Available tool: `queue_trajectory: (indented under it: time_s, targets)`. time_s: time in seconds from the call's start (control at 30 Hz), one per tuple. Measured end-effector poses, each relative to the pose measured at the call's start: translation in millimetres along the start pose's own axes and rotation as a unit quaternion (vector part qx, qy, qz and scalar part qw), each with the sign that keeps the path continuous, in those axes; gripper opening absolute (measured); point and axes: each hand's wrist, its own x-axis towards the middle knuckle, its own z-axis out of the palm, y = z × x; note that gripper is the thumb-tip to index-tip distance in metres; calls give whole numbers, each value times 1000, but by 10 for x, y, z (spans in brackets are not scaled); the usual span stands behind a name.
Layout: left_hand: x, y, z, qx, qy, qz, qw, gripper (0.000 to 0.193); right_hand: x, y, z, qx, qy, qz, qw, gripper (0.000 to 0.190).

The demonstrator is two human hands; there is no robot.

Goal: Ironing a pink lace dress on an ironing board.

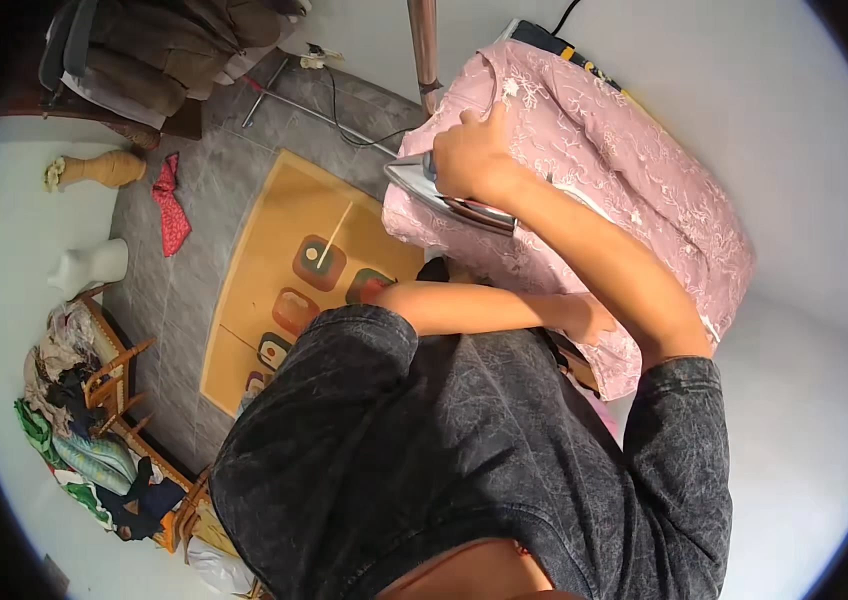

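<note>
A pink garment fabric with pale floral embroidery [664,195] lies draped over a raised surface, on the right in the head view. My right hand [473,154] is closed around the handle of a clothes iron [420,180], whose tip points left near the fabric's left edge. The soleplate's contact with the cloth cannot be told. My left forearm crosses in front of my body below the right arm. My left hand [589,319] is at the near edge of the pink fabric, its fingers partly hidden, so its grip is unclear.
A black cord [335,112] runs from a wall socket [313,60] towards the fabric. A patterned orange mat [259,247] lies on grey tiles. At left are a red cloth [169,206], a vase [105,169], a white torso form [94,266] and a wooden chair [113,375] piled with clothes.
</note>
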Motion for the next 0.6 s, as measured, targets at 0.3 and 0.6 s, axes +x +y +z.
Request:
queue_trajectory:
  time_s: [0.3,0.6]
  targets:
    - [154,-113,165,6,43,7,999,43,-149,-12,100,4,6,12,1000,31]
    - [165,-168,434,204,280,126,930,36,-606,555,208,8,-77,100,992,32]
